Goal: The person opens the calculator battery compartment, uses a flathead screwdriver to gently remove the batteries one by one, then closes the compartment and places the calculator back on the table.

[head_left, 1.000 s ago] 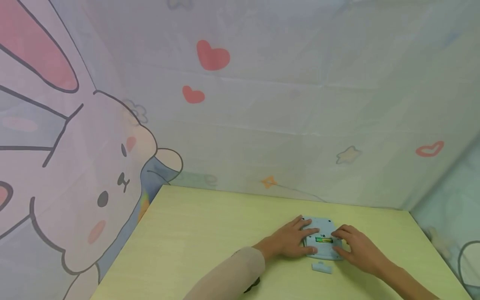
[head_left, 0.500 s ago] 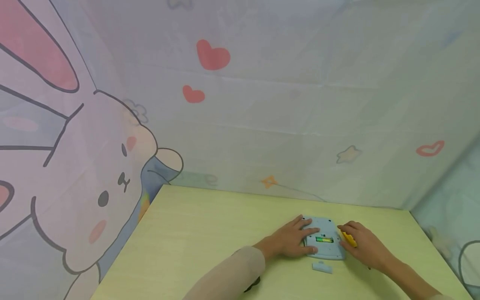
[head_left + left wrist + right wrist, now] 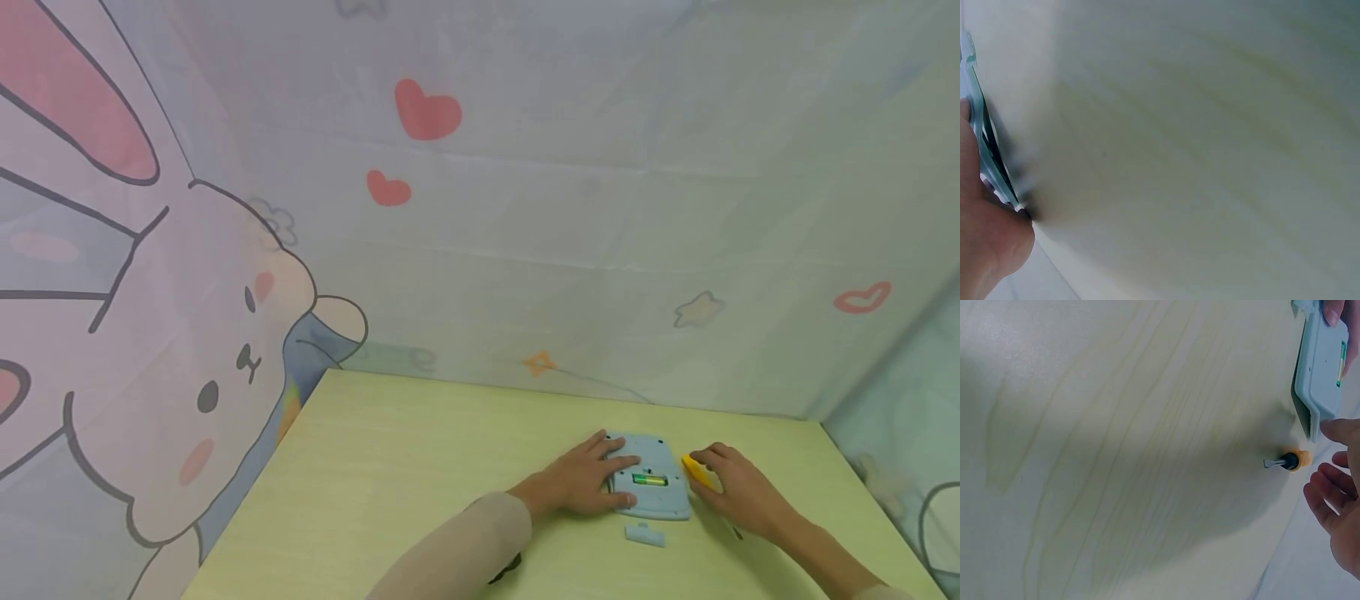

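Observation:
A flat pale blue device, shaped like a desk calculator, lies back side up on the table. Its battery slot is uncovered, with a green battery inside. The small pale blue battery cover lies just in front. My left hand rests on the device's left part with spread fingers. My right hand is over a yellow-handled screwdriver beside the device. In the right wrist view the screwdriver points its flat blade toward the camera; a gap shows between it and the loosely bent fingers.
The pale wooden table extends to the left of the hands. A hanging cloth printed with hearts and a rabbit stands behind it. Something dark shows under the left sleeve.
My right hand has left the device and moved a little to the right, and the screwdriver's yellow handle has come into view. My left hand has stayed in place.

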Demonstrator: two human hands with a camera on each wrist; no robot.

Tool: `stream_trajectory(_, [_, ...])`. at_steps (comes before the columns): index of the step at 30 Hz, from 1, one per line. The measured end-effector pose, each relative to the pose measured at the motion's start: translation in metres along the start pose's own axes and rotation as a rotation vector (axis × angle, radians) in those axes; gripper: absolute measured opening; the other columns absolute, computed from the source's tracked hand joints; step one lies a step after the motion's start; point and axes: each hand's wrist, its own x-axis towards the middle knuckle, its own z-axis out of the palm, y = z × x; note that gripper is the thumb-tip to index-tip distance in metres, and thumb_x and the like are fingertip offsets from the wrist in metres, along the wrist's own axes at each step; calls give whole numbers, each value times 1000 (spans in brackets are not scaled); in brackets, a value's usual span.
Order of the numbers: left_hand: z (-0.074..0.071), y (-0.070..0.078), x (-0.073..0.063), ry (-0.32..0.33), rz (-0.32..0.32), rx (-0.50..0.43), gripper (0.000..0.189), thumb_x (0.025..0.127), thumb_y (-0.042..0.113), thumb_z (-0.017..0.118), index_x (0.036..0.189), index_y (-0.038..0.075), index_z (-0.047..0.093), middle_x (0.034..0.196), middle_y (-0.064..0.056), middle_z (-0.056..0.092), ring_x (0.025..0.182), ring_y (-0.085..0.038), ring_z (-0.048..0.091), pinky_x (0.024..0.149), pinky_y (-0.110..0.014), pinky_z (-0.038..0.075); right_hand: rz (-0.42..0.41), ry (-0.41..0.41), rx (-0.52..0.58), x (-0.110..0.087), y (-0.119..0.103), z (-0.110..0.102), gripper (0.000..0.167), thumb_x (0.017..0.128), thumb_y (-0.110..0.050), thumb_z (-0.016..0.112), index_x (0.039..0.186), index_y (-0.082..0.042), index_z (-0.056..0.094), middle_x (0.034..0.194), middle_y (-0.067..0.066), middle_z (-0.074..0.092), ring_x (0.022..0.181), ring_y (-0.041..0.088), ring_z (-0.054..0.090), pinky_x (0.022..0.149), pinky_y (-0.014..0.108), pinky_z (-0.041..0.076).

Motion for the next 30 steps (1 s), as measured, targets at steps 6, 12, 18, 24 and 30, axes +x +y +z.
stream_trajectory(6, [1,-1,1,2,2,5,69,107,71,34,168,41,27,176,5,20,163,-26,13,129,-34,17,52,-58,-8,0,1,1,49,91,-21,85,126,8,68,111,13,65,97,27,64,83,50,58])
stream_trajectory(12, [1,0,1,4,6,13,69,107,71,33,168,40,27,176,4,21,163,-27,14,129,-35,18,59,-66,-25,-1,2,4,44,92,-16,84,124,9,67,107,11,64,93,24,64,79,46,58])
stream_trajectory(18, [2,-1,1,1,1,8,69,107,71,34,168,41,27,176,5,20,163,-27,13,129,-34,18,55,-74,-50,-2,4,9,40,91,-11,83,122,9,67,101,9,63,89,22,65,75,42,59])
stream_trajectory(24, [3,-2,1,0,0,4,69,106,71,33,168,42,26,176,5,19,163,-26,12,129,-34,18,53,-83,-48,-2,7,16,37,90,-5,81,121,10,67,97,7,62,84,18,62,73,42,58])
stream_trajectory(30, [4,-2,1,7,4,0,69,106,72,32,168,42,26,176,5,20,163,-27,12,129,-35,19,40,-68,-42,-3,7,20,35,89,-1,80,119,11,67,94,5,61,81,15,58,71,41,56])
